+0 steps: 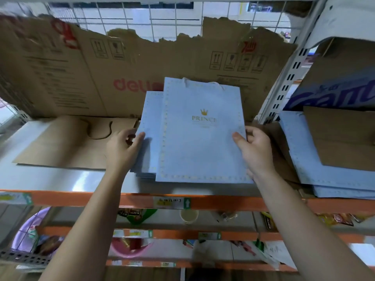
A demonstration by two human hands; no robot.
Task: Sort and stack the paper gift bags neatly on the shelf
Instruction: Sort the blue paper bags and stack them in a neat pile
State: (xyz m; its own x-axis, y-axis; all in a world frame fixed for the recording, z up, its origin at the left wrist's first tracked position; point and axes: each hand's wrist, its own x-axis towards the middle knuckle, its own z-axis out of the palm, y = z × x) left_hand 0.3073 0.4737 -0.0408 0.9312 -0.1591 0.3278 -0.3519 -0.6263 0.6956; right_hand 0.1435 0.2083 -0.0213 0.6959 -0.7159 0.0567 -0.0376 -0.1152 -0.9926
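The top light-blue gift bag (200, 138), printed with a gold crown and "PRINCE", lay flat on a stack of matching blue bags (149, 126), shifted toward the right-hand fingers so the stack's left margin showed. The right hand (255, 147) pinched the top bag's right edge, thumb pressed on its face and the other fingers curled behind the edge. The left hand (121, 148) gripped the stack's left edge the same way, thumb on top and fingers curled round the side. Everything sat on the metal shelf (81, 179).

Just outside the left fingers a brown paper bag (67, 142) lay flat with its dark cord handle loose on top. Beyond both sets of fingertips a torn cardboard sheet (101, 63) stood against the wire back. Outward of the right fingers a second blue pile (300, 159) carried another brown bag (345, 138).
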